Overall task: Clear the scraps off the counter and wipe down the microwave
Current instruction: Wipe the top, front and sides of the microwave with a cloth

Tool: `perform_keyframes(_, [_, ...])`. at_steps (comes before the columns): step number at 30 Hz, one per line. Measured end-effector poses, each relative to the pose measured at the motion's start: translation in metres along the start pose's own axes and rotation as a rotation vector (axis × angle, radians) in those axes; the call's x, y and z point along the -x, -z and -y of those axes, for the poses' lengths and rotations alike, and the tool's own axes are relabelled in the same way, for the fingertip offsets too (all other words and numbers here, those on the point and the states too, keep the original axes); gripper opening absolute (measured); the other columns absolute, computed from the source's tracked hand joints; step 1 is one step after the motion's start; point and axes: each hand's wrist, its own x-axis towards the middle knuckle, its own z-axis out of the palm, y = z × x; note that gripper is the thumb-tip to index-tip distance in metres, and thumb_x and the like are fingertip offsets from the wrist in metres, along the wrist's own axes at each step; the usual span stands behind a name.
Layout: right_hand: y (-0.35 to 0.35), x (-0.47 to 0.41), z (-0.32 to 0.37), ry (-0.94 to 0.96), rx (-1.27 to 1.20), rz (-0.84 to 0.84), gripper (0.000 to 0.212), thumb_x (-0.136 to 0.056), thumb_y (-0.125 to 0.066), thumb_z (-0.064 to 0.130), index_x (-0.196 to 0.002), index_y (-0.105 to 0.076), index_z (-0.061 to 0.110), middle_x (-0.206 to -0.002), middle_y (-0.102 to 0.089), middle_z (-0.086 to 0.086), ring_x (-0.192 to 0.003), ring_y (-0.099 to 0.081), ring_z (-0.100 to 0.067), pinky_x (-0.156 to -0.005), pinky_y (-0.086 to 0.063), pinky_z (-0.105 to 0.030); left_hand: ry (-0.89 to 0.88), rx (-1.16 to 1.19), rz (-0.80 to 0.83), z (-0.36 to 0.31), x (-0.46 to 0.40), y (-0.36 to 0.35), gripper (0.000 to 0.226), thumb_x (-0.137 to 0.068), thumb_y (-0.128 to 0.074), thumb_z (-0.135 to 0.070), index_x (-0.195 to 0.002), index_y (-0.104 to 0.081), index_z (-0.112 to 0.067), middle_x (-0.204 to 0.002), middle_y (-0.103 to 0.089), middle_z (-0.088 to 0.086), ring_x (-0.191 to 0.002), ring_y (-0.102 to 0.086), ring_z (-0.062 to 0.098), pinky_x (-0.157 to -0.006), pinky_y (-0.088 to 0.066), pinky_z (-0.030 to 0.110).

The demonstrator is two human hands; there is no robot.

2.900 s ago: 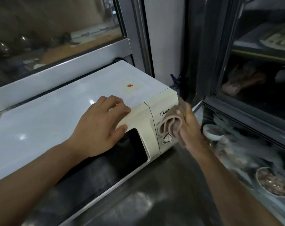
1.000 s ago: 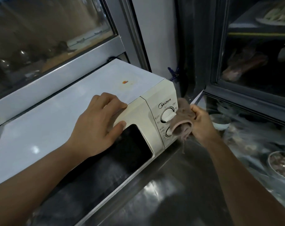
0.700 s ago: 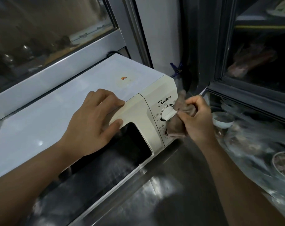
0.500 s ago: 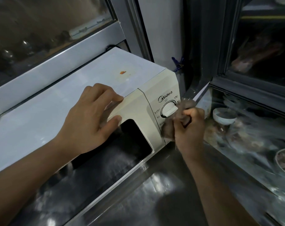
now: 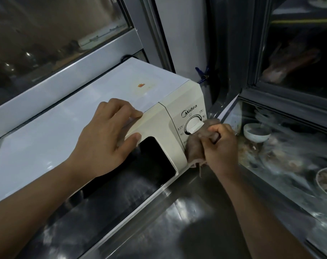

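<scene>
microwave (image 5: 95,116) front faces lower-right | right hand (image 5: 221,146) grips cloth (image 5: 197,144)

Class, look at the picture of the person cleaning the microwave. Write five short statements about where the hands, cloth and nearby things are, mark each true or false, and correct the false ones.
1. The right hand grips a brownish cloth against the microwave control panel. True.
2. The left hand holds a sponge. False: it holds nothing and rests flat on the microwave's top front edge.
3. The microwave door is swung open. False: it is closed.
4. The cloth sits just below the upper white dial. True.
5. A small white bowl stands on top of the microwave. False: it is to the right, behind glass.
</scene>
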Motion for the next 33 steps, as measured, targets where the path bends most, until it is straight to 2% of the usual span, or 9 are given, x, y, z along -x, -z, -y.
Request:
perform_keyframes(4, [0.01, -0.024, -0.011, -0.273, -0.219, 0.096, 0.018, -0.082, -0.068, 0.014, -0.072, -0.057, 0.023, -0.078, -0.065, -0.002, -0.069, -0.063, -0.012, -0.058, -0.05, -0.02, 0.0, 0.011, -0.01, -0.001, 0.0, 0.0, 0.041, -0.081, -0.054, -0.03, -0.119, -0.055, -0.013, -0.118, -0.05, 0.002, -0.107, -0.045, 0.024, -0.074, -0.05, 0.049])
perform_keyframes(6, [0.015, -0.033, -0.016, -0.283, -0.319, 0.102, 0.024, -0.083, -0.065, 0.007, -0.069, -0.056, 0.025, -0.066, -0.062, 0.002, -0.051, -0.061, -0.003, -0.043, -0.044, -0.014, 0.003, 0.008, -0.005, -0.001, 0.0, 0.0, 0.042, -0.081, -0.054, -0.031, -0.119, -0.055, -0.014, -0.118, -0.05, 0.002, -0.107, -0.045, 0.024, -0.074, -0.05, 0.049])
perform_keyframes(9, [0.016, -0.032, -0.032, -0.234, -0.296, 0.167, 0.03, -0.085, -0.061, 0.006, -0.067, -0.053, 0.028, -0.06, -0.057, 0.006, -0.044, -0.055, 0.001, -0.039, -0.041, -0.014, 0.002, 0.006, -0.013, -0.001, 0.0, -0.001, 0.042, -0.081, -0.053, -0.031, -0.119, -0.054, -0.014, -0.117, -0.049, 0.001, -0.107, -0.044, 0.023, -0.074, -0.05, 0.048])
perform_keyframes(16, [0.01, -0.011, -0.06, -0.169, 0.025, 0.203, 0.016, -0.082, -0.057, 0.002, -0.074, -0.049, 0.015, -0.068, -0.051, -0.001, -0.062, -0.047, -0.009, -0.047, -0.035, -0.005, -0.01, -0.03, -0.009, 0.0, 0.0, -0.002, 0.045, -0.081, -0.051, -0.036, -0.119, -0.054, -0.012, -0.117, -0.049, 0.003, -0.105, -0.044, 0.024, -0.075, -0.048, 0.046])
perform_keyframes(19, [0.009, -0.018, -0.044, -0.078, -0.063, 0.146, 0.015, -0.081, -0.064, 0.008, -0.079, -0.052, 0.018, -0.078, -0.058, -0.004, -0.071, -0.055, -0.011, -0.059, -0.044, -0.018, -0.014, -0.03, -0.018, 0.002, 0.0, -0.003, 0.044, -0.081, -0.052, -0.034, -0.118, -0.055, -0.011, -0.117, -0.049, 0.004, -0.104, -0.044, 0.023, -0.078, -0.046, 0.042])
perform_keyframes(23, [0.002, -0.019, -0.04, 0.0, -0.129, 0.082, 0.023, -0.079, -0.067, 0.009, -0.079, -0.051, 0.025, -0.08, -0.059, 0.002, -0.07, -0.057, 0.002, -0.059, -0.043, -0.006, -0.033, -0.03, 0.001, 0.006, -0.002, -0.004, 0.05, -0.08, -0.046, -0.045, -0.118, -0.053, -0.013, -0.117, -0.049, 0.003, -0.105, -0.044, 0.021, -0.078, -0.041, 0.033])
perform_keyframes(26, [-0.006, -0.009, -0.061, -0.058, -0.14, 0.044, 0.024, -0.082, -0.064, 0.008, -0.079, -0.047, 0.025, -0.077, -0.054, 0.01, -0.068, -0.054, 0.011, -0.056, -0.038, -0.001, -0.035, -0.028, -0.005, 0.009, -0.003, -0.005, 0.05, -0.079, -0.045, -0.047, -0.117, -0.052, -0.016, -0.117, -0.049, 0.003, -0.107, -0.043, 0.02, -0.077, -0.043, 0.036])
perform_keyframes(30, [-0.013, 0.002, -0.077, -0.208, -0.087, 0.017, 0.017, -0.084, -0.061, 0.006, -0.089, -0.048, 0.015, -0.084, -0.052, 0.005, -0.081, -0.053, -0.01, -0.072, -0.044, -0.02, -0.047, -0.03, -0.002, 0.01, -0.004, -0.005, 0.049, -0.078, -0.046, -0.046, -0.116, -0.053, -0.017, -0.116, -0.049, 0.003, -0.106, -0.044, 0.022, -0.081, -0.04, 0.035])
perform_keyframes(33, [-0.028, 0.02, -0.066, -0.312, -0.118, -0.077, 0.014, -0.087, -0.057, 0.003, -0.097, -0.05, 0.011, -0.098, -0.056, -0.004, -0.081, -0.056, -0.009, -0.075, -0.046, -0.017, -0.042, -0.027, 0.0, 0.01, -0.003, -0.005, 0.051, -0.078, -0.045, -0.048, -0.117, -0.052, -0.015, -0.117, -0.049, 0.004, -0.107, -0.043, 0.02, -0.081, -0.038, 0.032])
